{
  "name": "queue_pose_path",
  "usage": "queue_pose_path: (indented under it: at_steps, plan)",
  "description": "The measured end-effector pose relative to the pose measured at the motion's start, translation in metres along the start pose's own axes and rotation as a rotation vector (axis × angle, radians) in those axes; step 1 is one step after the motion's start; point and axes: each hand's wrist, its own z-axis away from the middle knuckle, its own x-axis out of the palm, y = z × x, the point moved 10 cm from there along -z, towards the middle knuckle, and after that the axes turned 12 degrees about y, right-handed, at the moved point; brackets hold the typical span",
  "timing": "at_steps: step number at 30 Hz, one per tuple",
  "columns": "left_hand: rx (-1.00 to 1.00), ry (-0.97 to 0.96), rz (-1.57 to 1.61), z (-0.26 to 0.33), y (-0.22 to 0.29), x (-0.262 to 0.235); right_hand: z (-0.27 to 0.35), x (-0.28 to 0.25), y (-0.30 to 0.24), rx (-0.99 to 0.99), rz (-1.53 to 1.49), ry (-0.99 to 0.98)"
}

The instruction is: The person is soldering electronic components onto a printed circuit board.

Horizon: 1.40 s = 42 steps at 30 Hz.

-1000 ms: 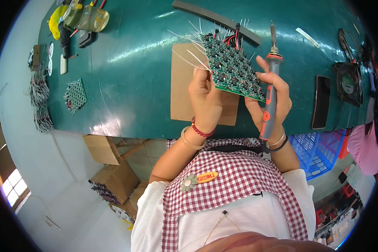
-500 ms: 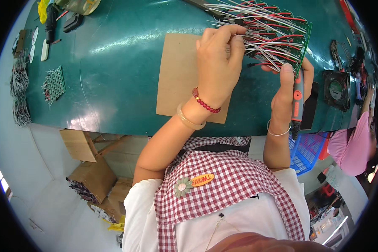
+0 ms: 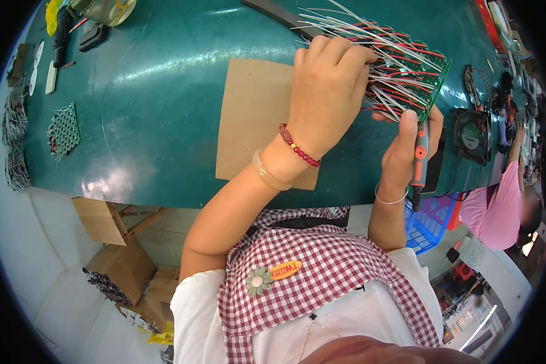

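Note:
A green circuit board panel (image 3: 435, 97) with many red and white wires (image 3: 400, 76) stands tilted at the upper right. My right hand (image 3: 404, 148) is closed, gripping its lower edge with the thumb in front. The same hand holds a grey and orange soldering iron (image 3: 420, 159) by the handle; its cord hangs down and its tip is hidden. My left hand (image 3: 332, 91) is closed over the left part of the wires, with its back toward me. Its fingertips are partly hidden. Beneath the left hand lies a brown cardboard sheet (image 3: 249, 121).
On the green table (image 3: 164, 133), a small wired board (image 3: 64, 132) and wire bundles (image 3: 15, 139) lie at left. A black fan (image 3: 472, 136), pliers (image 3: 471, 85) and dark phone-like slab (image 3: 434, 173) are at right. A blue basket (image 3: 428, 230) stands below; a person in pink (image 3: 488, 212) sits beyond.
My left hand has shifted right along the wires and turned so its back shows more. The board dips slightly in my right hand. The whole view has shifted a little.

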Motion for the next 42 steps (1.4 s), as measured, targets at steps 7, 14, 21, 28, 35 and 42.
queue_pose_path:
  at_steps: [7,14,21,28,35,42]
  plan:
    - [-0.037,-0.135,0.016,0.003,-0.005,0.018,-0.003,-0.009,0.002,-0.033,0.052,0.033]
    - [-0.099,-0.065,0.051,0.008,-0.007,0.022,-0.007,-0.018,0.009,0.0,0.019,0.077]
    - [-0.012,-0.162,-0.044,0.007,0.002,0.029,-0.011,-0.023,0.011,-0.008,0.054,0.086]
    - [-0.089,-0.125,0.101,0.022,0.0,0.026,-0.011,-0.027,0.011,-0.036,0.094,0.085]
    - [-0.021,-0.138,0.076,0.019,0.011,0.027,-0.01,-0.03,0.013,-0.037,0.097,0.088]
    - [-0.048,-0.13,0.159,0.019,0.001,0.037,-0.009,-0.03,0.011,-0.039,0.118,0.098]
